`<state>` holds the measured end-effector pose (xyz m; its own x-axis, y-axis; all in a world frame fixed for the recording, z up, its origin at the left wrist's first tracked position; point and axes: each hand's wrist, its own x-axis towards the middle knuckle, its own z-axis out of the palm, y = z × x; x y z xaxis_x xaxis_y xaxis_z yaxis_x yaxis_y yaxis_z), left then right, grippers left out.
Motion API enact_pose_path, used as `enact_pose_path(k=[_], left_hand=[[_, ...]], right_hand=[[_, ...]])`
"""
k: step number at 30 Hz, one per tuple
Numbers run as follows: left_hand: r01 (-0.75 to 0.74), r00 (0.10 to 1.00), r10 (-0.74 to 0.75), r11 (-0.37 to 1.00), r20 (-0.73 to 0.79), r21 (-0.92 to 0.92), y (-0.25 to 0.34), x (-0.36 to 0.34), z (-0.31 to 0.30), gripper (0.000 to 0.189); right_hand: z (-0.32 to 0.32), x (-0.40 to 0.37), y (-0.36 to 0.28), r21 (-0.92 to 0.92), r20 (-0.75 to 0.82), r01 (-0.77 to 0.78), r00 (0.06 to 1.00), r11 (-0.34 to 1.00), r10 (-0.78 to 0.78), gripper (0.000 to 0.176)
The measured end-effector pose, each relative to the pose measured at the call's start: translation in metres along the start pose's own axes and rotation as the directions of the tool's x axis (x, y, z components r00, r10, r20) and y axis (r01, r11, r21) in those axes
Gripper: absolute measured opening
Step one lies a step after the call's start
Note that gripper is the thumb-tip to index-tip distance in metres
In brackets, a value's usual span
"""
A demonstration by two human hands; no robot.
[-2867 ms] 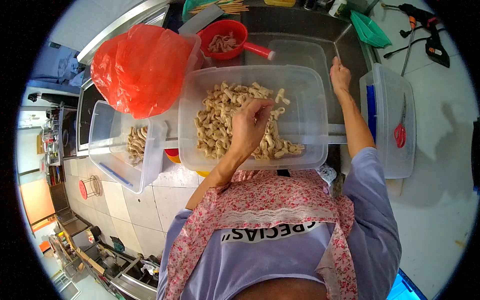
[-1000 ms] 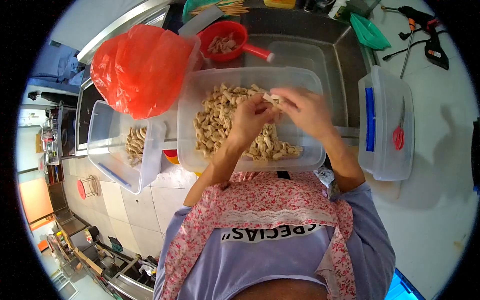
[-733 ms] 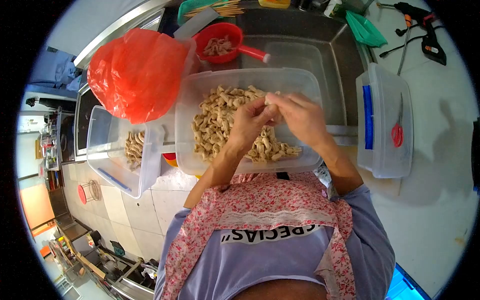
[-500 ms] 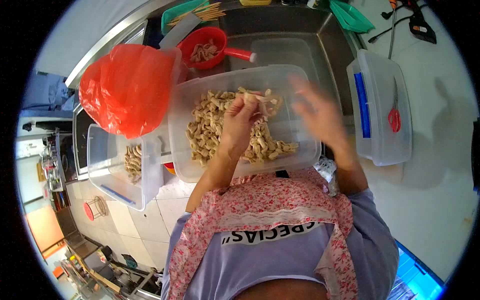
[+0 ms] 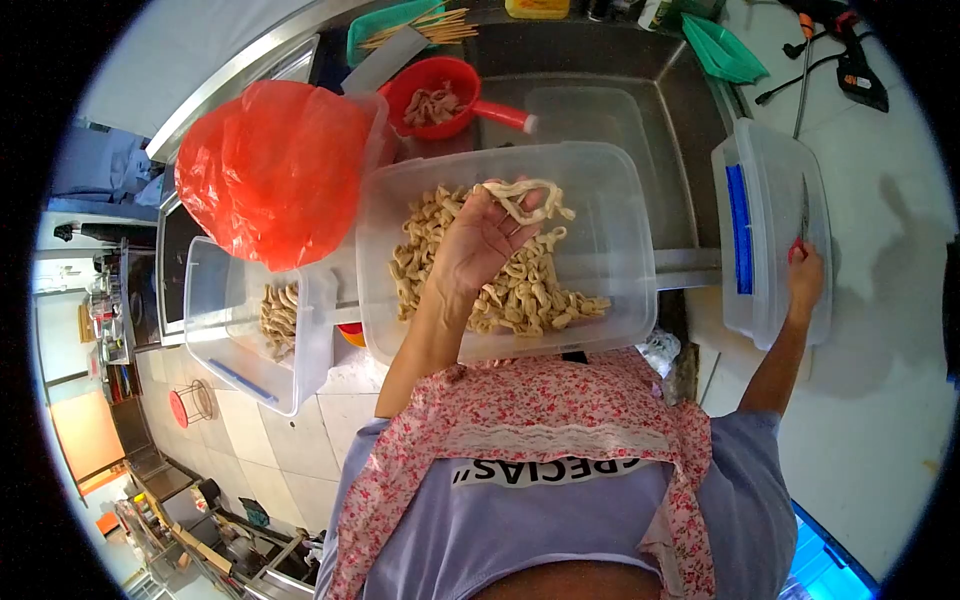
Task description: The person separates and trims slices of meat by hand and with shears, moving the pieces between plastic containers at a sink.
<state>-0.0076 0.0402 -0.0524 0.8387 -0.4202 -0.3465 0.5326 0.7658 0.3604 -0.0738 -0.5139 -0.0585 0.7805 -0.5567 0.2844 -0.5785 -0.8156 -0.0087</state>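
Observation:
My left hand (image 5: 476, 245) is palm up over the large clear plastic tub (image 5: 625, 255), thumb and fingers pinching one end of a pale, twisted strip that looks like intestine (image 5: 545, 190). The strip loops out to the right beyond the fingertips. Below it in the tub lies a heap of similar beige coiled pieces (image 5: 535, 295). Off to the right, my right hand (image 5: 808, 278) is closed on the red handles of a pair of scissors (image 5: 804, 205). The scissors lie on a lidded clear box with a blue clip (image 5: 770, 180), blades pointing away from me.
A red plastic bag (image 5: 270, 175) bulges at the tub's left, above a smaller clear container (image 5: 215, 320) with more pieces. Behind stand a red handled strainer (image 5: 455, 75) with meat, a green tray with skewers (image 5: 420, 40) and a metal sink (image 5: 690, 130).
My right hand has moved from above the tub to the scissors on the right and closed on them. My left hand has turned palm up, still pinching the strip.

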Motion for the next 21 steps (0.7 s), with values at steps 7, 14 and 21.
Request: enact_pose_path(k=[7, 14, 21], left_hand=[[-0.039, 0.999, 0.037, 0.998, -0.040, -0.046, 0.008, -0.012, 0.007, 0.032], [-0.179, 0.984, 0.179, 0.984, 0.015, -0.010, 0.019, -0.012, 0.007, 0.021], [-0.406, 0.913, 0.398, 0.907, 0.087, 0.110, 0.031, -0.009, 0.009, 0.024]], right_hand=[[-0.002, 0.021, 0.012, 0.419, 0.146, -0.080, 0.989, 0.904, 0.020, 0.032], [-0.086, -0.074, -0.148, 0.818, 0.363, -0.512, 0.813, -0.263, -0.454, 0.064], [-0.113, -0.167, -0.256, 0.289, 0.192, -0.957, 0.039, 0.019, -0.981, 0.097]])
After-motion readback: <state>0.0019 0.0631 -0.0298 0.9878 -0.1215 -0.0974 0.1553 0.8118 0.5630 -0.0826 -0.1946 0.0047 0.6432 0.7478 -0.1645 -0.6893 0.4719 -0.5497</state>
